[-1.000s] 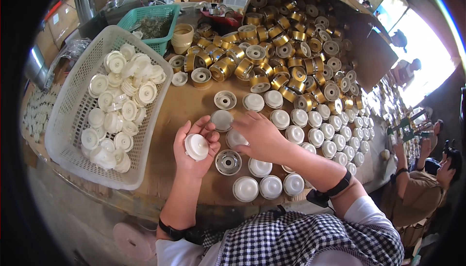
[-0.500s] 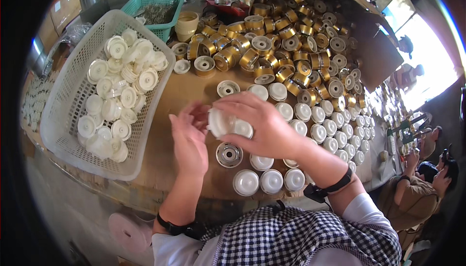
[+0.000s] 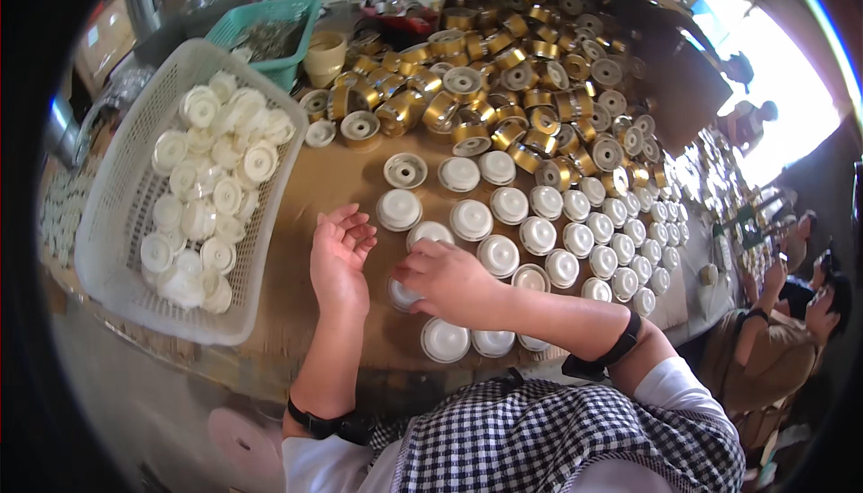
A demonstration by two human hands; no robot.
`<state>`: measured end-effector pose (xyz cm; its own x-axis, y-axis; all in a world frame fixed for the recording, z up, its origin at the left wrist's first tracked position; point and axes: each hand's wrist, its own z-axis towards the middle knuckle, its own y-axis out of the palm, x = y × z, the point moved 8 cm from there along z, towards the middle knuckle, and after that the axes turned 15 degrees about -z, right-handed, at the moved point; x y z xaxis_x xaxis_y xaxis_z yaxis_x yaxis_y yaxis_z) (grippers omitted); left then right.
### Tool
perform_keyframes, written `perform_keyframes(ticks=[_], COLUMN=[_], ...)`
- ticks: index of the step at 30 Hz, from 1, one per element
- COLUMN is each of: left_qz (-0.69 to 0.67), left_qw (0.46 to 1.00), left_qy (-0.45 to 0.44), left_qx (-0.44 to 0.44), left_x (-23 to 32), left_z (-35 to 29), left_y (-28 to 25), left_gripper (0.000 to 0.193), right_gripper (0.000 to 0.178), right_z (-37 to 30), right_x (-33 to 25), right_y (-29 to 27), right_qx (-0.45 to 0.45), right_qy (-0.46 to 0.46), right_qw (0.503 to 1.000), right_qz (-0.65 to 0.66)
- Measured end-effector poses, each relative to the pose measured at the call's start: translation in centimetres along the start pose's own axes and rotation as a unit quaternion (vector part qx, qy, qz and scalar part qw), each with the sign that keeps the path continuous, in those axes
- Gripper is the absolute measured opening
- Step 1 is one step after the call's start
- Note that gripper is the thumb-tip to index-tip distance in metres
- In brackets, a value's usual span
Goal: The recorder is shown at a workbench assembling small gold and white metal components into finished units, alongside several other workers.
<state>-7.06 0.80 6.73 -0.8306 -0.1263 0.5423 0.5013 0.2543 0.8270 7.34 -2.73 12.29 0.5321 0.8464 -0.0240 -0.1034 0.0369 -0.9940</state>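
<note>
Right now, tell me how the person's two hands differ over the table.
The left hand is open, palm turned up, fingers curled and holding nothing; the right hand is palm down, fingers pressed onto a white-capped round part. The left hand hovers beside that part; the right hand covers most of it. Both are bare, wear a dark wristband, and hang above the brown table.

Brightness: well lit over the counter (image 3: 351,178), warm and even in the middle.
Light source: strong daylight from two o'clock, where the view blows out to plain white.
Glare: bright glints on the gold rings (image 3: 503,71) toward one o'clock; the white caps (image 3: 539,232) shine pale.
Shadows: soft and short under the left hand (image 3: 337,259) and right hand (image 3: 449,282).
Distortion: fisheye bending, straight edges curving outward; black rim from seven to eleven o'clock.
Sharpness: centre fairly crisp; far edges soft and smeared.
</note>
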Motion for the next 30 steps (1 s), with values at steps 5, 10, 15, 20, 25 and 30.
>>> perform_keyframes(ticks=[5,10,15,20,25,30], left_qz=[0.047,0.145,0.238,0.348,0.631,0.704], left_qw=[0.999,0.981,0.935,0.878,0.633,0.560], left_qy=[-0.009,0.054,0.101,0.150,0.234,0.229], left_qx=[-0.018,-0.113,-0.241,-0.293,-0.383,-0.372], left_x=[-1.0,-1.4,-1.6,0.0,0.0,-2.7], left_z=[1.1,1.3,-0.6,-3.7,-10.9,-14.8], left_y=[-1.1,0.3,3.0,6.5,9.2,5.4], left_gripper=[0.042,0.053,0.073,0.112,0.124,0.138], right_gripper=[0.061,0.062,0.065,0.089,0.114,0.138], right_z=[-0.9,-7.2,-17.9,-29.5,-36.0,-41.3], right_x=[0.6,2.2,4.5,6.8,4.5,5.8], right_y=[-0.2,-4.9,-5.9,-6.1,-4.1,-2.1], right_qx=[-0.026,0.137,0.178,0.174,0.131,0.164], right_qy=[0.059,0.078,0.220,0.431,0.538,0.648], right_qw=[0.998,0.986,0.958,0.885,0.831,0.739], right_qz=[-0.006,0.057,0.035,0.005,-0.044,-0.079])
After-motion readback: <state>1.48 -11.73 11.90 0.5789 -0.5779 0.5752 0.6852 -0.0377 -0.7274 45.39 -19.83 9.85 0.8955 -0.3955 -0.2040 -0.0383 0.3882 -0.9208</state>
